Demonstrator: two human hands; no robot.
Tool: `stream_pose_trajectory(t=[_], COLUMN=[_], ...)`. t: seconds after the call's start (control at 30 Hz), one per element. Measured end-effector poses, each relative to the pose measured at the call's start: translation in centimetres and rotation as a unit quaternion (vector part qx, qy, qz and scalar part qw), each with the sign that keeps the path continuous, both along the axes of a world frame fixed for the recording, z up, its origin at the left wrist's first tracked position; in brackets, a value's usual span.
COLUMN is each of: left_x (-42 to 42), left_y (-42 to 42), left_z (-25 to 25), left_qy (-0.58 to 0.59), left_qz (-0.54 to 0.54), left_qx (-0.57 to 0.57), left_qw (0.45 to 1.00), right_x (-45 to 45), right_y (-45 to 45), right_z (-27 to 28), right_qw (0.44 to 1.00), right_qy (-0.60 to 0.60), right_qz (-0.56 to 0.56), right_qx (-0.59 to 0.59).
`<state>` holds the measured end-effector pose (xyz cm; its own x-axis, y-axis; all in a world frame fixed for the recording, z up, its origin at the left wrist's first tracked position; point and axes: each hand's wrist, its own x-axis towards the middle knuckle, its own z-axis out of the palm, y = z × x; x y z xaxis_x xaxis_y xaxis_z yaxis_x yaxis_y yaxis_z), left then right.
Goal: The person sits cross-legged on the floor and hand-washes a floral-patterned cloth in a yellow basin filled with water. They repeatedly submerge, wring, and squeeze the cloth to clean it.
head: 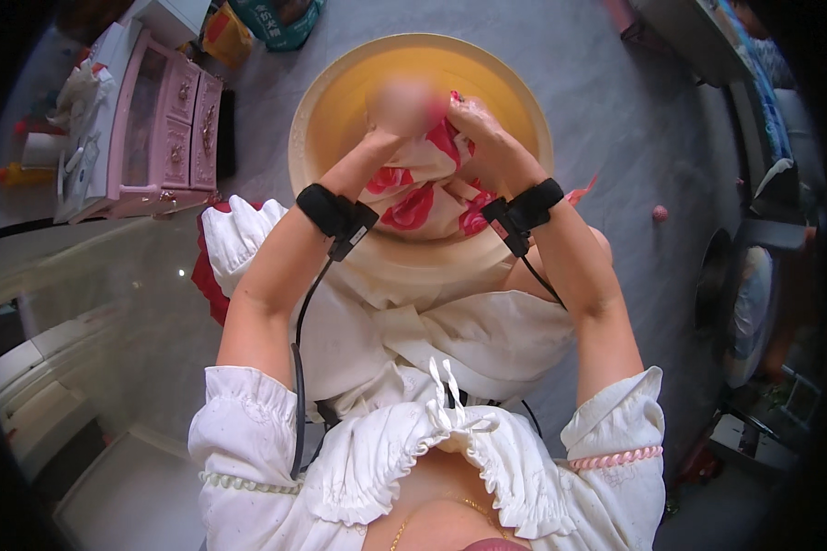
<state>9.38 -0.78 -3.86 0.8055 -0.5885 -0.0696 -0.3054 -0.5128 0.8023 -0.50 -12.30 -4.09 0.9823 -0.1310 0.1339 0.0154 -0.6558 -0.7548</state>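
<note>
A cream cloth with red flower prints lies bunched in a round yellow basin before me. Its upper part rises to my two hands over the middle of the basin. My right hand is closed on a fold of it, and a bit of red shows at the fingertips. A blur covers my left hand, so its fingers are hidden; it is right at the top of the cloth, close beside the right hand. Both wrists wear black straps with small boxes and cables.
On the left stands a pink and white cabinet with items on top. A teal bag and an orange bag are at the far side. A small pink ball lies on the grey floor. My skirt surrounds the basin's near rim.
</note>
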Motion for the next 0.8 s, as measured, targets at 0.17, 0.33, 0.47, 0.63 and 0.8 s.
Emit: stream_pose_trajectory(t=[0.17,0.33,0.47,0.63,0.8], left_x=[-0.1,-0.8,-1.1,-2.8,-7.1], left_y=[1.1,2.1,2.7,1.1,1.4], left_z=[2.0,3.2,1.6,0.8,4.1], left_qy=[-0.089,-0.093,0.122,0.136,0.053], left_qz=[-0.115,-0.243,-0.157,-0.053,-0.054], left_qx=[0.071,0.076,-0.017,-0.062,-0.072], left_qw=[0.987,0.963,0.98,0.987,0.995], right_x=[1.4,0.6,1.1,1.9,-0.3], right_y=[-0.1,0.4,-0.5,1.2,2.7], right_z=[-1.8,-2.8,-3.8,-5.1,3.5], right_qw=[0.916,0.93,0.936,0.774,0.726], right_qy=[0.298,0.332,0.309,0.171,0.169], right_qz=[-0.258,-0.05,-0.162,-0.22,-0.181], right_qx=[-0.077,-0.151,-0.049,0.568,0.642])
